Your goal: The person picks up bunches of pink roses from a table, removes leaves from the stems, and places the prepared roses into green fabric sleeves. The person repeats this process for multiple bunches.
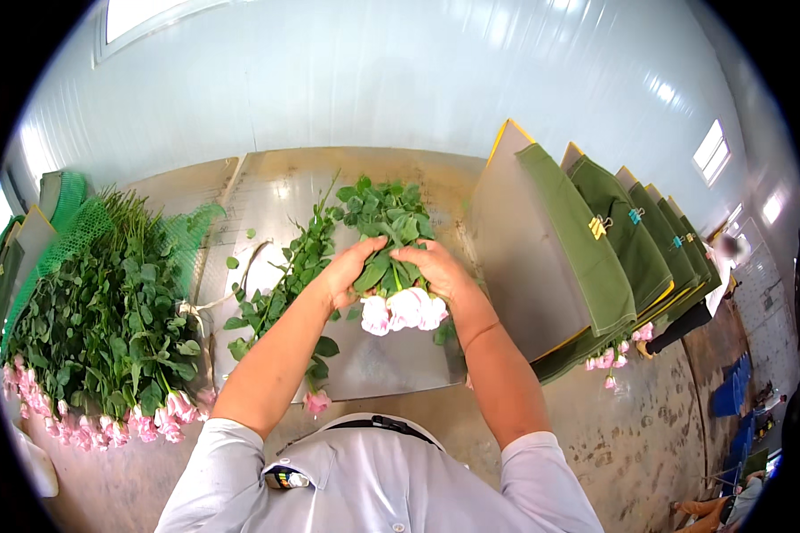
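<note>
A small bunch of pale pink roses (406, 309) is held over the metal table (364, 362), blooms toward me and leafy stems pointing away. My left hand (354, 271) closes round the bunch from the left. From the other side, my right hand (436, 266) grips the same stems just above the blooms, its thumb near the left thumb. Beside my left forearm lie loose rose stems (280, 289) with green leaves. One pink rose bloom (316, 402) hangs at the table's near edge. My palms hide part of the held stems.
At left, a large heap of pink roses (107, 311) lies in green mesh (62, 253). Upright panels with green cloth (587, 240) and binder clips (599, 227) stand at right. More roses (609, 360) hang beyond them. Blue bins (731, 391) and other people are far right.
</note>
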Demonstrator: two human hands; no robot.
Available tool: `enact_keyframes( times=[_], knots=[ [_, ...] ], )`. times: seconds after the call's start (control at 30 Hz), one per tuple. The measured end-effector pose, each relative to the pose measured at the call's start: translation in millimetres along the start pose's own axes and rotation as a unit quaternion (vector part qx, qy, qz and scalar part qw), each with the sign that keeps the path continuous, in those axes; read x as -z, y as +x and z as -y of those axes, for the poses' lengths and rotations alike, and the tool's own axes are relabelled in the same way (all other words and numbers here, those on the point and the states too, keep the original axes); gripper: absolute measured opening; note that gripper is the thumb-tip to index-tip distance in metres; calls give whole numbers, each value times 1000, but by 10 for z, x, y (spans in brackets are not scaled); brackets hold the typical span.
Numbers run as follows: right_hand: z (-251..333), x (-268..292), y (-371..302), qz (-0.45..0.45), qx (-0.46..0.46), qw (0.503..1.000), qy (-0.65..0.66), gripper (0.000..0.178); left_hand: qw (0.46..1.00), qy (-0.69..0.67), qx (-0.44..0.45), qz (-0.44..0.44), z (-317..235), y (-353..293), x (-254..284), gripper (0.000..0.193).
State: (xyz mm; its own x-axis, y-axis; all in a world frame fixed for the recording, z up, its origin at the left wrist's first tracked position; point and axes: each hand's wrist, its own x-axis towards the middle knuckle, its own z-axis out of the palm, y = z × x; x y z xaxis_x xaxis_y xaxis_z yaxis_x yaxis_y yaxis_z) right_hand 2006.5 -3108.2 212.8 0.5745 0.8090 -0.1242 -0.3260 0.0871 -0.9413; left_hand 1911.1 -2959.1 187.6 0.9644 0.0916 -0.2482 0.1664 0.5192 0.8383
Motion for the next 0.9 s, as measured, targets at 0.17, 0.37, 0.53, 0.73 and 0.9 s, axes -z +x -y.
enact_keyframes(
  times=[0.17, 0.37, 0.53, 0.73, 0.9],
  knots=[
    [455, -187, 80, -20, -12, 998, -65, 23, 996, -80, -15, 36, -432, -7, -137, 29],
    [702, -348, 21, -44, -6, 996, -81, 26, 995, -90, -16, 49, -621, -13, -201, 28],
    [786, -420, -74, -63, 5, 990, -126, 26, 993, -104, -16, 50, -626, -1, -237, 28],
    [789, -393, -154, -57, 19, 988, -139, 27, 996, -76, -26, 39, -610, -100, -328, 28],
    [782, -340, -172, -36, 35, 989, -136, 26, 997, -55, -50, 28, -620, -191, -422, 28]
  ],
)
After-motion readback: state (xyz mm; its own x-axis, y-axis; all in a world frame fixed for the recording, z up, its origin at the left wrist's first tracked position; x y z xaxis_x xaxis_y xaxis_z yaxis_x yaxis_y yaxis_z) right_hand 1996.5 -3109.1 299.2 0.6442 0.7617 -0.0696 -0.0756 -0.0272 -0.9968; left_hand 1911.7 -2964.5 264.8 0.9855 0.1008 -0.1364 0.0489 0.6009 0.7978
